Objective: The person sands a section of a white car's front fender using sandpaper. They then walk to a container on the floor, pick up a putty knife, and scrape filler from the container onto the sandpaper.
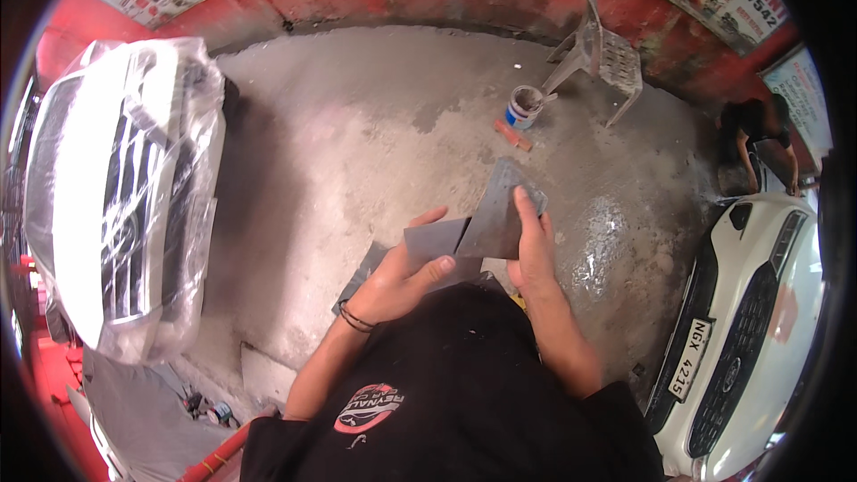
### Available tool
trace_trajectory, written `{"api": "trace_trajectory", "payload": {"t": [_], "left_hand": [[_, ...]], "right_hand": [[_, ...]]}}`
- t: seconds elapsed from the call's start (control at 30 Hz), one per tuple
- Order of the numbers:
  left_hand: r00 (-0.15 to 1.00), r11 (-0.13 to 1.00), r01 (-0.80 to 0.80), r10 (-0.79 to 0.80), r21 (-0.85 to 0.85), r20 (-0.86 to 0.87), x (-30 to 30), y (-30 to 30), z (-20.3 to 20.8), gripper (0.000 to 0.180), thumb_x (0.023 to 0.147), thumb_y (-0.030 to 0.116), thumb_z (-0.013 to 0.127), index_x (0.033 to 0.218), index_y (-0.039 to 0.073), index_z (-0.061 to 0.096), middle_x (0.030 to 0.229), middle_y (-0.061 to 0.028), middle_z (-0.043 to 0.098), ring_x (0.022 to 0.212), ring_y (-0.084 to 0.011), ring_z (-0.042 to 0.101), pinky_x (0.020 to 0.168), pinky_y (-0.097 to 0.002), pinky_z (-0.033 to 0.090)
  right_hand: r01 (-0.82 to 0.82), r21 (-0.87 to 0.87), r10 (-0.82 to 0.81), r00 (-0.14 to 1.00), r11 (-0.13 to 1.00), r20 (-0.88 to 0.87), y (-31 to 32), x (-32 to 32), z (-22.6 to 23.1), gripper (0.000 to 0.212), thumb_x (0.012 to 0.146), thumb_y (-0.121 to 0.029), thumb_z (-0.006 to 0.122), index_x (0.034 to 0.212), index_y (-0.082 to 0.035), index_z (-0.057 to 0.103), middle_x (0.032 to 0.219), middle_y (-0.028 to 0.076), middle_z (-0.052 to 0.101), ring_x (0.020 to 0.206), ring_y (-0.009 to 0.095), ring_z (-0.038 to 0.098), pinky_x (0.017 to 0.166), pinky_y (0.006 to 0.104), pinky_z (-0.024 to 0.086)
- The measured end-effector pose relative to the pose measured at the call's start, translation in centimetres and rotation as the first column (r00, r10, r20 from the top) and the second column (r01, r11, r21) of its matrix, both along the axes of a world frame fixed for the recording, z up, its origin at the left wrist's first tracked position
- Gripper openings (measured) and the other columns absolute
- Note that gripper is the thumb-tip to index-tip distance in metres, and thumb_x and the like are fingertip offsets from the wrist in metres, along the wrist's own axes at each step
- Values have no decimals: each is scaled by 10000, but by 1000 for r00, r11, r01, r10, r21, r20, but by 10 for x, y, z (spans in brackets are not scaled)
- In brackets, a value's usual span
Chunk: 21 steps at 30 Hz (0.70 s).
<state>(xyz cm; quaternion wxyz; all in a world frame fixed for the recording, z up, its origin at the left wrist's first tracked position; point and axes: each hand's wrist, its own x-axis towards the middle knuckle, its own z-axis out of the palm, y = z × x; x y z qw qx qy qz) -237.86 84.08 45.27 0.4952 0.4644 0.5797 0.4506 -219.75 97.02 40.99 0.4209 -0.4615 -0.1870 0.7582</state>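
Note:
In front of my black shirt, both hands hold grey sheets that look like sandpaper. My left hand point(393, 281) grips one sandpaper sheet point(433, 239), its thumb lying across the lower part. A larger grey sandpaper piece point(494, 219) is pinched in my right hand point(534, 245), with the thumb along its right side. The two pieces meet or overlap at a slit between them; I cannot tell whether they are joined. Behind my left wrist a dark grey flat piece point(360, 270) shows, partly hidden by the arm.
Left stands a white car point(71, 205) wrapped in clear plastic. Another white car point(759, 330) is at the right, with a person point(759, 125) bending beyond it. On the concrete floor are a paint can point(525, 110), a reddish block point(512, 136) and a worn plastic chair point(594, 58).

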Motion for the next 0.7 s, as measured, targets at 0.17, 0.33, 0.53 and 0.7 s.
{"api": "trace_trajectory", "payload": {"t": [0.17, 0.33, 0.53, 0.7], "left_hand": [[951, 971, -200, 224, -129, 215, -26, 65, 1, 645, 1057, 86, 708, 1635, 8, 433, 1489, -136, 629, 1349, -221, 607, 1151, -384, 490], [975, 1000, -28, 25, 12, 221, -80, 154, -30, 652, 1061, 108, 702, 1643, 7, 426, 1486, -131, 627, 1361, -215, 595, 1155, -375, 482], [787, 971, 163, -20, -176, 617, -112, 265, -27, 601, 1095, 309, 694, 1573, 8, 489, 1521, -125, 597, 1440, -262, 543, 1190, -445, 457], [662, 947, 299, -118, -116, 740, -150, 327, -26, 589, 1091, 308, 700, 1566, 26, 495, 1549, -116, 573, 1438, -266, 541, 1192, -458, 453]], "right_hand": [[178, -31, -180, 959, 984, -217, 75, 0, 7, 391, 1057, -255, 658, 1392, -56, 615, 1362, 77, 682, 1253, 237, 655, 1116, 420, 501], [120, 152, -76, 960, 981, -270, 116, -33, 25, 383, 1070, -175, 623, 1426, -34, 607, 1392, 75, 685, 1240, 194, 675, 1034, 396, 552], [-7, 158, 14, 999, 987, -47, 132, -117, 24, 281, 1079, -177, 672, 1323, -46, 622, 1183, 51, 725, 1118, 205, 731, 894, 398, 616], [391, 200, -406, 913, 898, 38, 163, -138, -4, 260, 1093, -216, 669, 1297, -98, 558, 1296, 60, 654, 1235, 217, 658, 987, 428, 578]]}}
